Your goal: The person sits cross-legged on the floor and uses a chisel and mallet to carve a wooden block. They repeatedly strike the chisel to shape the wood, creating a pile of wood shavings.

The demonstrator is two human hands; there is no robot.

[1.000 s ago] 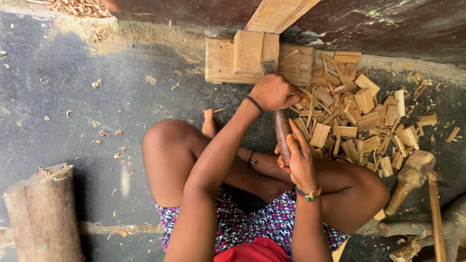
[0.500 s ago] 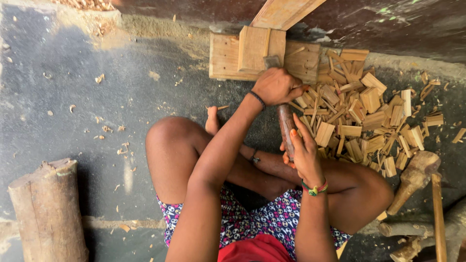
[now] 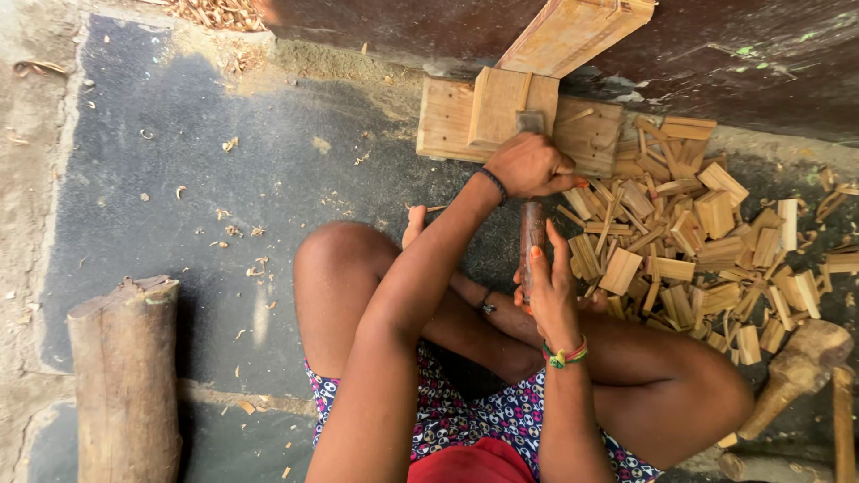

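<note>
**Seated on the floor, working a metal tool at a wooden block**

A dark concrete floor (image 3: 179,161), flecked with shavings, runs up to a stained wall. The person sits cross-legged on it. The left hand (image 3: 528,165) is closed in a fist over the top of a dark metal tool (image 3: 531,234), a narrow rusty-brown bar. The right hand (image 3: 548,286) wraps its lower end, fingers curled round it. The tool lies just below a pale wooden block (image 3: 456,125), its long axis running from the lap toward the block. Beside it, a heap of split wood pieces (image 3: 698,233) covers the floor. A log (image 3: 125,376) stands well apart, and a wooden mallet (image 3: 796,367) lies beyond the heap.
</note>
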